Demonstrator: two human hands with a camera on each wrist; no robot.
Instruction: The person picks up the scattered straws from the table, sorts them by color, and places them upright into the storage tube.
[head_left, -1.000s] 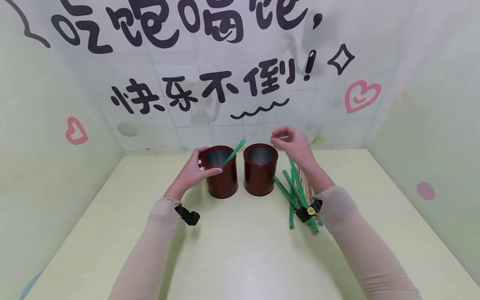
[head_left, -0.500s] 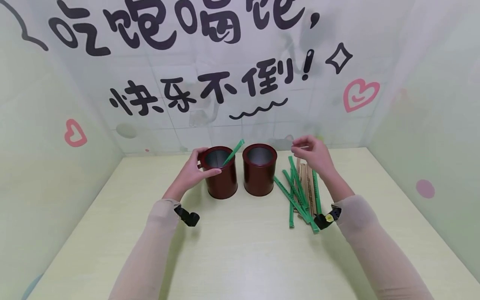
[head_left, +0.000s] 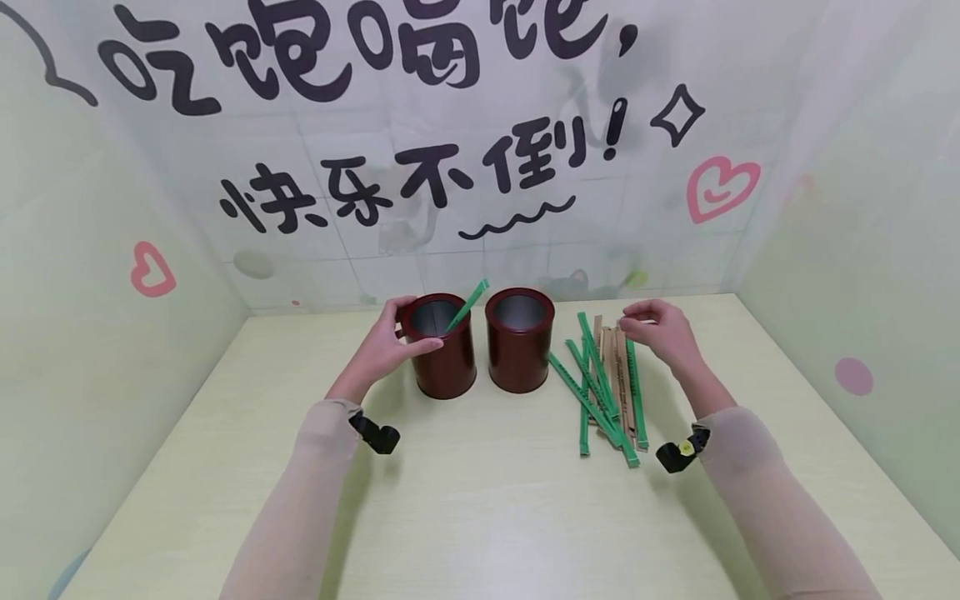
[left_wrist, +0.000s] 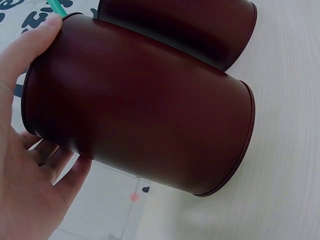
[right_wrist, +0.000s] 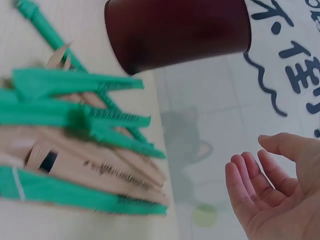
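Left grip [head_left: 384, 342] around maroon can [head_left: 444, 365], mouth [head_left: 427, 316] in head view only

Our left forearm [head_left: 296, 496] and right forearm [head_left: 776, 500] reach forward, angled inward. Our left hand [head_left: 382, 343] grips, left thumb [left_wrist: 31, 46] opposing the curled fingers [left_wrist: 73, 180]. Our right hand [head_left: 658, 332] is raised, unloaded, right thumb [right_wrist: 289, 146] apart from its loosely curved fingertips [right_wrist: 235, 172].

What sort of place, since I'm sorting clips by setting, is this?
Probably a recording booth: a pale table before a printed backdrop, with black wrist cameras on both arms.
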